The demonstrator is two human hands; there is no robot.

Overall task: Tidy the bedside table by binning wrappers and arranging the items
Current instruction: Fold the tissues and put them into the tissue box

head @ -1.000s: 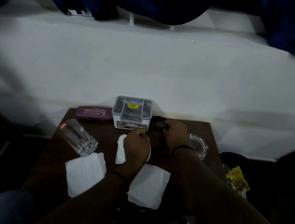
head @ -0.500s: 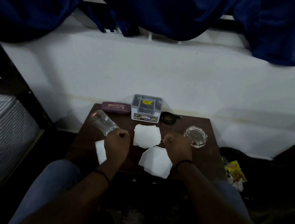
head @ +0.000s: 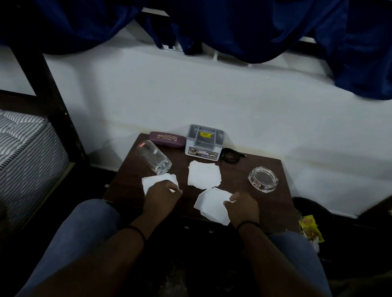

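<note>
Both hands (head: 162,192) gripping napkins (head: 203,177) on table (head: 278,203).

To my left stands a bed with a striped mattress (head: 12,146) in a dark frame (head: 47,80), ahead of me a white wall (head: 218,98), and above it hangs a dark blue curtain (head: 225,16); my knees wear blue jeans (head: 81,228).
</note>
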